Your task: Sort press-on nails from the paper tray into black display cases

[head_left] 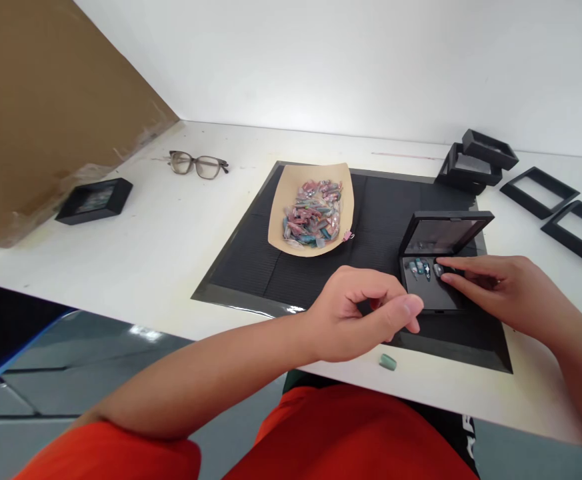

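Note:
A small black display box (pixel 443 297) stands with its clear-windowed lid (pixel 443 237) raised. Several teal and blue decorated press-on nails (pixel 419 267) lie in a row inside. My right hand (pixel 525 293) reaches in from the right, its thumb and index finger closed around a shiny grey press-on nail (pixel 438 270). In front of the box's left side hovers my left hand (pixel 361 313), fingers curled and thumb near them; whatever is between them is hidden. Below it, a plain green press-on nail (pixel 387 362) rests on the table's front edge.
A paper tray (pixel 278 230) full of small wrapped pieces sits on the black mat (pixel 241 267). Eyeglasses (pixel 198 165) and a black box (pixel 95 200) lie to the left. Stacked black boxes (pixel 471 163) and black frames (pixel 538 190) are at the right. A white wall (pixel 345 73) rises behind.

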`<state>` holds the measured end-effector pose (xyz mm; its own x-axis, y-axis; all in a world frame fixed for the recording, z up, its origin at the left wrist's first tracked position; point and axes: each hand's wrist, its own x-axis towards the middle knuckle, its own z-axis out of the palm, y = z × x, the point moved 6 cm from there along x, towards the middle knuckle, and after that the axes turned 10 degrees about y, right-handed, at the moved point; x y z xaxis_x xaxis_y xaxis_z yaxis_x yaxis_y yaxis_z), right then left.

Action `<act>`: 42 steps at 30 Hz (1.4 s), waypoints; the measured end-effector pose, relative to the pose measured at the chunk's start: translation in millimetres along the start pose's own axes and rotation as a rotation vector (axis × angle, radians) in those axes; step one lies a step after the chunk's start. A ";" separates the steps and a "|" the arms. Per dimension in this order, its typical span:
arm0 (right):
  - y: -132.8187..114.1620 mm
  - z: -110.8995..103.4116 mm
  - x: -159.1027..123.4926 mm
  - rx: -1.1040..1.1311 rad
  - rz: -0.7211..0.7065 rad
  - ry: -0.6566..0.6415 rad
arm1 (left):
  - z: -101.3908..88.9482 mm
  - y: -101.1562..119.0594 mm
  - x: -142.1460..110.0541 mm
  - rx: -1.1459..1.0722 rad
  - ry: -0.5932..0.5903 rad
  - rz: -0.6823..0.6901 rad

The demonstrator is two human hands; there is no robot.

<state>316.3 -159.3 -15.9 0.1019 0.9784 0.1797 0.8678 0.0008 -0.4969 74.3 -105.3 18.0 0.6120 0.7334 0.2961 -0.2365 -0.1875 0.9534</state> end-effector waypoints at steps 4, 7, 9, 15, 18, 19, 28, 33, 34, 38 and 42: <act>-2.6 -0.6 -0.8 -0.017 -0.025 0.024 | 1.5 3.1 -0.5 0.039 -0.002 0.085; -3.4 -1.2 -0.5 -0.023 -0.019 0.031 | -2.5 9.4 -1.1 0.114 0.022 0.299; -3.8 -0.8 0.1 -0.023 -0.004 0.020 | -7.9 18.5 -3.5 0.240 0.033 0.559; -6.0 0.7 1.1 -0.001 0.024 -0.028 | -56.2 51.9 10.3 0.666 0.241 0.888; -6.3 -0.1 1.0 -0.007 0.012 -0.026 | -97.3 57.6 33.2 0.901 0.272 0.624; -6.4 -0.5 0.9 -0.007 0.004 -0.022 | -114.9 55.2 39.2 0.962 0.315 0.513; -1.8 -1.3 -4.4 0.023 0.077 0.025 | -194.7 9.3 40.4 1.246 0.620 -0.038; 0.0 -3.3 -6.7 0.027 0.191 0.044 | -188.9 20.7 34.9 1.290 0.667 -0.189; -1.1 -5.1 -5.6 0.034 0.209 0.060 | -185.4 22.1 35.2 1.301 0.643 -0.178; -9.8 -14.8 -0.1 0.040 0.246 0.141 | -171.8 19.9 37.4 1.368 0.483 -0.099; -19.4 -18.4 2.5 0.077 0.233 0.185 | -163.3 8.5 38.3 1.343 0.213 -0.071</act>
<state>308.6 -160.7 9.8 0.3866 0.8999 0.2017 0.7721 -0.1963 -0.6044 -27.5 27.9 27.9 0.4358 0.8309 0.3458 0.7754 -0.5417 0.3244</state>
